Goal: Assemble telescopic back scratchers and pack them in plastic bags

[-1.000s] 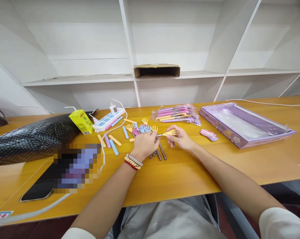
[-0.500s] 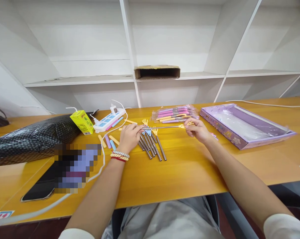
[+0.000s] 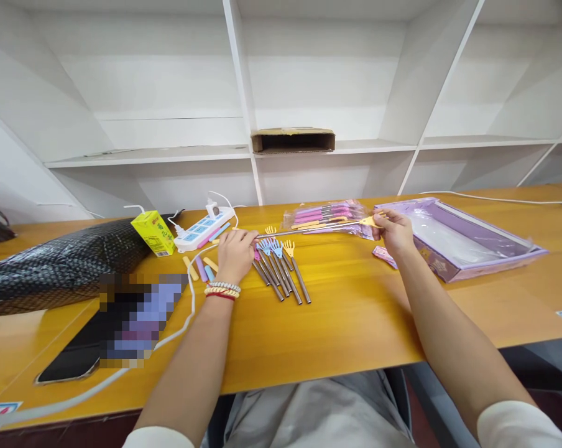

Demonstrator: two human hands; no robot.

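Stretched level between my two hands is a telescopic back scratcher (image 3: pixel 316 229) with a thin metal rod and a yellow hand-shaped head. My left hand (image 3: pixel 237 254) is closed round the rod's left end, which its fingers hide. At the other end, my right hand (image 3: pixel 393 230) pinches the yellow head. Below the rod lies a pile of back scratchers (image 3: pixel 281 274) with short metal tubes and blue, yellow and pink heads. Loose coloured handle sleeves (image 3: pixel 201 269) in yellow, purple and blue lie just left of my left wrist.
Wrapped back scratchers (image 3: pixel 325 213) lie behind the rod. A purple box (image 3: pixel 458 274) holding clear plastic stands right. Leftward are a power strip (image 3: pixel 204 229), a yellow drink carton (image 3: pixel 153 233), a black wrapped bundle (image 3: pixel 71 264) and a phone (image 3: pixel 71 348); a white cable (image 3: pixel 192 305) crosses the table.
My right hand has moved right with the yellow head, and the rod between my hands has become longer. My left hand has shifted slightly left. A small pink packet now shows beside my right hand.
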